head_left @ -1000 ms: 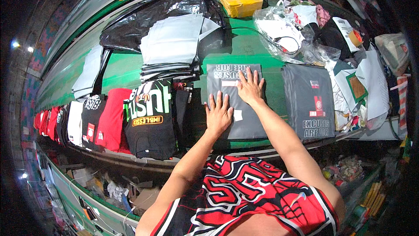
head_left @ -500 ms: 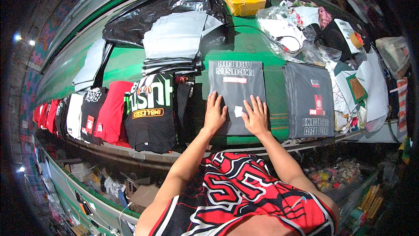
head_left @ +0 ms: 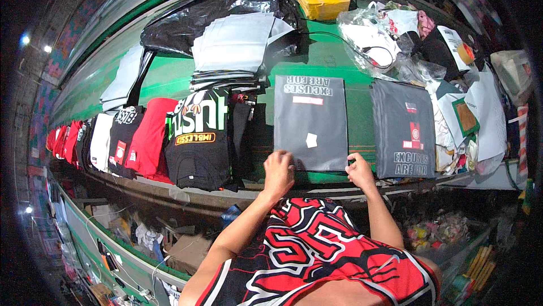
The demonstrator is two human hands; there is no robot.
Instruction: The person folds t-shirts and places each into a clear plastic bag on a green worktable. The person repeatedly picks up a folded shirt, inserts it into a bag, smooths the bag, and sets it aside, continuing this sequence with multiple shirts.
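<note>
A long green table (head_left: 325,54) fills most of the view. A row of folded shirts (head_left: 150,142) runs along its front edge toward the left end. A messy heap of bags and papers (head_left: 424,71) sits by the right end. A big black plastic sheet (head_left: 226,0) lies near the far edge, with a stack of pale bags (head_left: 232,43) in front. A pile of grey bags (head_left: 404,127) is near the front right corner. Just left of it, one flat grey bag (head_left: 310,122) lies near the middle of the front edge. A yellow box (head_left: 322,7) sits at the far edge.

The left hand (head_left: 279,171) is at the flat grey bag's front left corner, fingers curled. The right hand (head_left: 361,171) is by its front right corner, fingers bent in. I cannot tell if either hand grips it. A little white patch (head_left: 311,140) is on this bag.
</note>
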